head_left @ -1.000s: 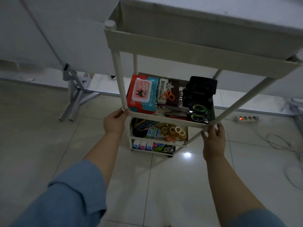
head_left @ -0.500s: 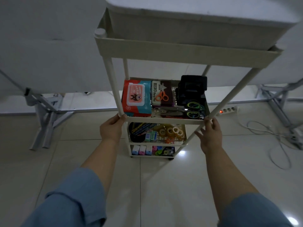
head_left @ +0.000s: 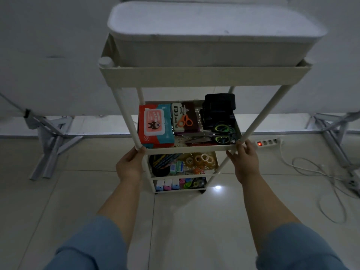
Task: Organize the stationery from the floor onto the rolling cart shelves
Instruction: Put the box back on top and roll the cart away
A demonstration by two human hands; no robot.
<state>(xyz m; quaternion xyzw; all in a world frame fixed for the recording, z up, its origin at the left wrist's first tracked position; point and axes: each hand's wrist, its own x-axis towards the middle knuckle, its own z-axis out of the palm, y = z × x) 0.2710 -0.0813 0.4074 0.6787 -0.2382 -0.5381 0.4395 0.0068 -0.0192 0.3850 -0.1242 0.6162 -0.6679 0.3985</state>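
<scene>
A cream rolling cart (head_left: 202, 76) stands on the tiled floor in front of me, with a white lidded box (head_left: 212, 32) in its top tray. Its second shelf holds a red-and-teal wipes pack (head_left: 155, 126), a stamp pad box (head_left: 180, 117) with small orange scissors (head_left: 185, 120) on it, a black holder (head_left: 219, 112) and green-handled scissors (head_left: 222, 134). Tape rolls (head_left: 200, 160) and pencils (head_left: 165, 162) lie on the third shelf, small colourful items (head_left: 167, 184) on the bottom one. My left hand (head_left: 129, 165) grips the front left post at the second shelf. My right hand (head_left: 244, 160) holds the front right post.
A power strip (head_left: 269, 142) with a red light lies on the floor to the right, its white cable (head_left: 321, 184) looping over the tiles. Grey metal table legs (head_left: 52, 141) stand at the left and more legs (head_left: 335, 133) at the right. A white wall is behind.
The cart has shifted left and squared up in front of me while both hands kept hold of its front posts; more of the white box's lid shows now.
</scene>
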